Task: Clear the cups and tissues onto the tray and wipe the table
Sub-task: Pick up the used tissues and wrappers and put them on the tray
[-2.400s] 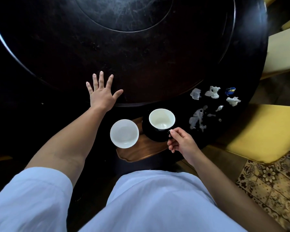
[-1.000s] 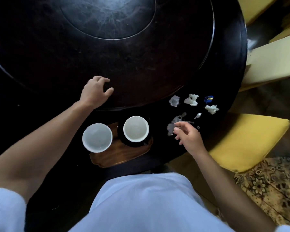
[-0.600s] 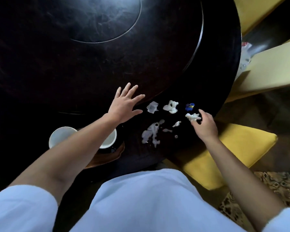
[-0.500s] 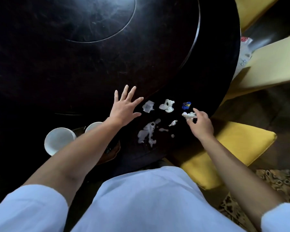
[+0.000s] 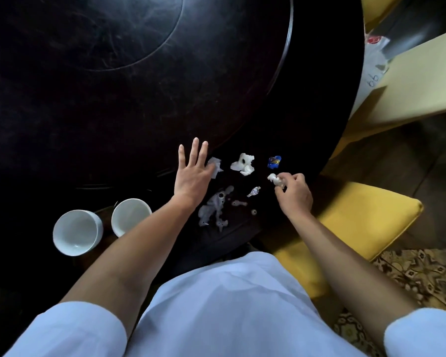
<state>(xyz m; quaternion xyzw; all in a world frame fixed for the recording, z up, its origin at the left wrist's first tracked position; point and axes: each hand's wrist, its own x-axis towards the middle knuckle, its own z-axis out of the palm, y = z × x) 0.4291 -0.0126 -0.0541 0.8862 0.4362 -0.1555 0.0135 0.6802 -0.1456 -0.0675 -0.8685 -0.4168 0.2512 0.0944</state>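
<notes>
1. Left hand [image 5: 192,173]: flat, palm down on dark round table [image 5: 139,99], fingers spread and straight, outer fingertips lying on a small tissue scrap [image 5: 215,166].
2. Right hand [image 5: 292,193]: curled, thumb and forefinger pinching a crumpled white tissue [image 5: 274,179] at the table's rim.
3. Larger crumpled tissue [image 5: 243,164]: white, dark hole in its middle, between the two hands' fingertips.
4. Blue wrapper [image 5: 274,161]: shiny, just beyond the right fingertips; print unreadable.
5. Silvery scrap [image 5: 254,191] and pale spill patch [image 5: 214,208]: nearer than both sets of fingers.
6. Two white cups [image 5: 76,231] [image 5: 130,216]: empty, upright, behind the left wrist; tray mostly hidden.
7. Paper [image 5: 373,70] off the table's far right: handwritten "99".
</notes>
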